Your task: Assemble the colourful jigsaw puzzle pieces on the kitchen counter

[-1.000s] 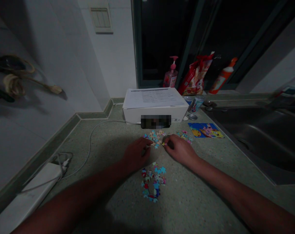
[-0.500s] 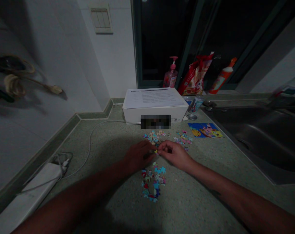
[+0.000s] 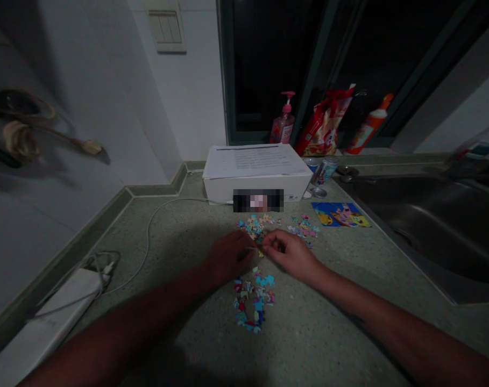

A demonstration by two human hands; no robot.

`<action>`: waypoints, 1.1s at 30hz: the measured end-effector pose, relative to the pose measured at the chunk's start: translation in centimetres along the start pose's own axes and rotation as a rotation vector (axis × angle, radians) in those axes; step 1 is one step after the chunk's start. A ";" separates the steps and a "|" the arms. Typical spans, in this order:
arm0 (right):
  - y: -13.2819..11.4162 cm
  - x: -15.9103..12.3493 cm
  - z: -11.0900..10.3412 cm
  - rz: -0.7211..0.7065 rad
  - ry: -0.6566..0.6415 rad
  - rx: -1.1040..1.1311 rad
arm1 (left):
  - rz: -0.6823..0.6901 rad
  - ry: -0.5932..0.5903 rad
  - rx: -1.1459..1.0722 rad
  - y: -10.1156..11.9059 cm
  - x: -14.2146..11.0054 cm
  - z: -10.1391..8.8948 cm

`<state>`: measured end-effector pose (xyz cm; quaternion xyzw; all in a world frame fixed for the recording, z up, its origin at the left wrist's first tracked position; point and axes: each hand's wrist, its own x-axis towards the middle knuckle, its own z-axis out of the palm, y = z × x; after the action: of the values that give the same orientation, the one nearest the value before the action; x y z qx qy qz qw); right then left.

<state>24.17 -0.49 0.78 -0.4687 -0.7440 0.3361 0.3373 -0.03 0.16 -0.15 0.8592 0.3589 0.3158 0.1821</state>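
Speckled green stone table [image 3: 349, 317], dim light. Clock refs are from the hands, 12 = toward the wall.

Left hand [image 3: 228, 257] and right hand [image 3: 292, 253] sit low over the table, side by side, palms down. Both grips narrow, fingers curled in, tips nearly meeting between the hands. Thin pale sliver [image 3: 250, 248] runs from the left hand's fingers toward the right hand's; too small to identify. Tiny yellow jigsaw piece [image 3: 261, 253] sits just below the right fingertips [image 3: 266, 240]. Cannot tell if either grip is actually holding anything.

Jigsaw pieces lie loose in three groups, mostly blue, pink and cream:
- upper pile [image 3: 255, 227] at 12, just beyond the hands
- right pile [image 3: 304, 227] at 1
- lower pile [image 3: 252, 303] at 6, a loose ring shape, just below the hands

Printed cartoon card [image 3: 341, 214] flat on the table at 2, near the right pile. White box [image 3: 256, 185] at 12 against the wall, printed sheet [image 3: 252, 161] on top, blurred label [image 3: 258, 201] on its front. White cable [image 3: 149, 242] runs from the box round to a white power strip [image 3: 54, 312] at 8.

Behind the box, on the sill: pink pump bottle [image 3: 282, 128], red snack bag [image 3: 323, 124], orange-capped bottle [image 3: 367, 126]. Drink can [image 3: 324, 171] just right of the box. Steel sink [image 3: 422, 226] at 3.
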 end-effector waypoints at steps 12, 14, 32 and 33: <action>-0.2 -0.8 -0.8 -0.151 -0.150 -0.400 | 0.088 0.142 0.046 -0.6 0.1 0.7; -0.3 -0.7 -0.8 -0.135 -0.156 -0.396 | 0.091 0.142 0.037 -0.6 0.2 0.7; 0.2 0.0 0.3 0.115 -0.087 0.174 | 0.128 -0.018 0.001 -0.8 -0.2 0.6; 0.2 0.0 0.3 0.122 -0.094 0.190 | 0.130 -0.010 0.001 -0.8 -0.2 0.7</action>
<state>23.99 -0.50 0.44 -0.4629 -0.6940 0.4465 0.3237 -0.08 0.56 -1.16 0.8825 0.3015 0.3223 0.1624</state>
